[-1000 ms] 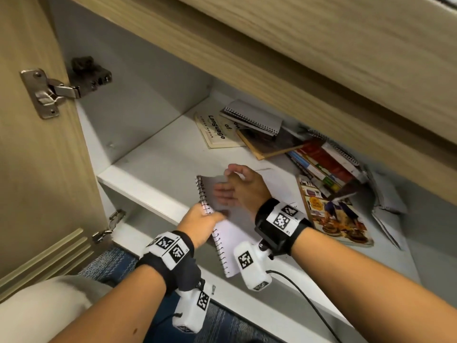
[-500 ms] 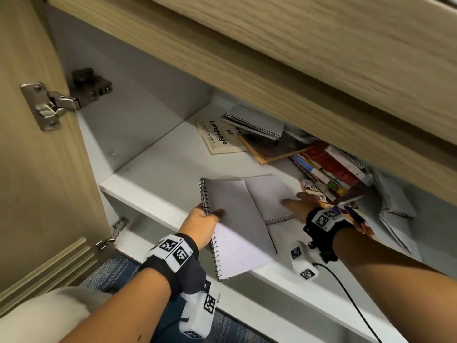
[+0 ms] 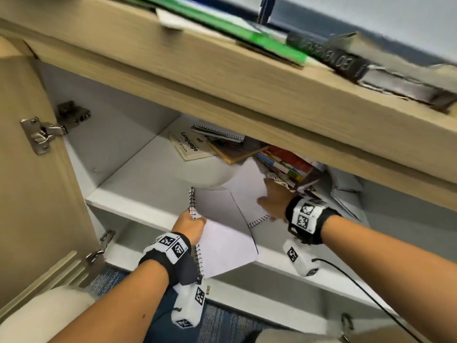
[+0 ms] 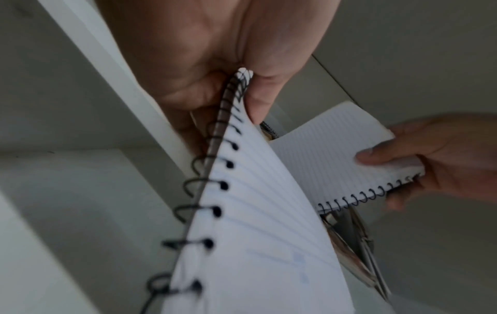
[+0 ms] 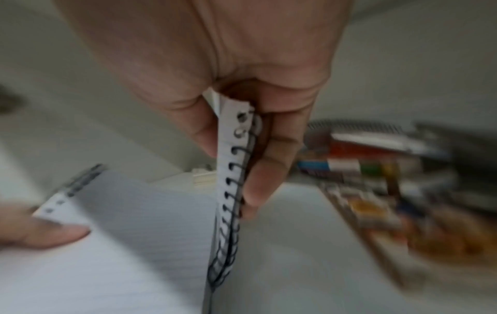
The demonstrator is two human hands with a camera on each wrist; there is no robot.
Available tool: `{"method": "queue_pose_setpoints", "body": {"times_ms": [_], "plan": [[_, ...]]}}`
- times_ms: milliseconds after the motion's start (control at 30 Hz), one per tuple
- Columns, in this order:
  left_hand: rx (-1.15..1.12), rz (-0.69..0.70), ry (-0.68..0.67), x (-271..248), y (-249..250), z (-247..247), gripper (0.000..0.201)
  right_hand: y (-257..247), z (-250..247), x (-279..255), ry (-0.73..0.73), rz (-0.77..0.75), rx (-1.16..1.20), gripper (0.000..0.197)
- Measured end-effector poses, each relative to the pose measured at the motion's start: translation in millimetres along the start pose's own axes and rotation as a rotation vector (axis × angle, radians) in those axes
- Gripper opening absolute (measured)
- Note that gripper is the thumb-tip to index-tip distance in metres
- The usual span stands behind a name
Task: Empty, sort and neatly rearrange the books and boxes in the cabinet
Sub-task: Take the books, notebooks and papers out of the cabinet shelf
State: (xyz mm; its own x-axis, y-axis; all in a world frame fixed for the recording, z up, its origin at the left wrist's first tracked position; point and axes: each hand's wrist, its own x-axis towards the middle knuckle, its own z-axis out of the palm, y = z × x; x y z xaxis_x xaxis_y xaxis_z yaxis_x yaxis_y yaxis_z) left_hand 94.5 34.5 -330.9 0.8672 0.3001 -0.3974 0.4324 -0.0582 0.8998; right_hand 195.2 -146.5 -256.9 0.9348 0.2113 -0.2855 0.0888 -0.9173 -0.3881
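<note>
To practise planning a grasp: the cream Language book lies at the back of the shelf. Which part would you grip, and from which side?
Probably its near left corner, from the front left. The Language book lies flat; a grey spiral notebook and a brown book crowd its far and right sides, while the shelf along its left edge is bare, so fingers can slide under.

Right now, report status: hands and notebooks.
Left hand grips large spiral notebook at its binding. Right hand grips smaller spiral notebook. Book pile crowds right.
</note>
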Motion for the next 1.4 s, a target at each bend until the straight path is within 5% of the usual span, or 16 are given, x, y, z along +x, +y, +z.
{"method": "queue_pose_setpoints", "body": {"times_ms": [100, 300, 433, 533, 667, 767, 967, 1067, 1233, 1333, 1400], "plan": [[0.149, -0.002, -0.059, -30, 16, 2, 0.005, -22, -17, -52, 0.068, -0.177, -0.399, 0.046], [0.530, 0.055, -0.359, -109, 72, 3, 0.019, -62, -60, -169, 0.109, -0.324, -0.766, 0.023], [0.735, 0.163, -0.531, -168, 105, -4, 0.025, -84, -100, -242, 0.164, -0.359, -0.731, 0.017], [0.610, 0.288, -0.596, -205, 132, -17, 0.032, -83, -150, -282, 0.293, -0.393, -0.644, 0.024], [0.327, 0.433, -0.634, -236, 169, -38, 0.036, -54, -231, -315, 0.367, -0.448, -0.249, 0.018], [0.160, 0.517, -0.630, -247, 195, -48, 0.035, -27, -280, -322, 0.604, -0.381, 0.200, 0.017], [-0.181, 0.590, -0.504, -247, 224, -37, 0.022, -8, -327, -271, 0.870, -0.261, 1.001, 0.021], [-0.288, 0.592, -0.453, -245, 226, -26, 0.028, -11, -322, -232, 0.779, -0.193, 1.170, 0.009], [-0.457, 0.605, -0.398, -242, 232, -24, 0.027, 9, -288, -200, 0.550, -0.028, 0.879, 0.014], [-0.549, 0.639, -0.380, -238, 236, -19, 0.034, 8, -267, -230, 0.497, -0.111, 0.675, 0.040], [-0.594, 0.671, -0.394, -237, 240, -10, 0.036, 7, -254, -256, 0.339, -0.247, 0.685, 0.045]]}}
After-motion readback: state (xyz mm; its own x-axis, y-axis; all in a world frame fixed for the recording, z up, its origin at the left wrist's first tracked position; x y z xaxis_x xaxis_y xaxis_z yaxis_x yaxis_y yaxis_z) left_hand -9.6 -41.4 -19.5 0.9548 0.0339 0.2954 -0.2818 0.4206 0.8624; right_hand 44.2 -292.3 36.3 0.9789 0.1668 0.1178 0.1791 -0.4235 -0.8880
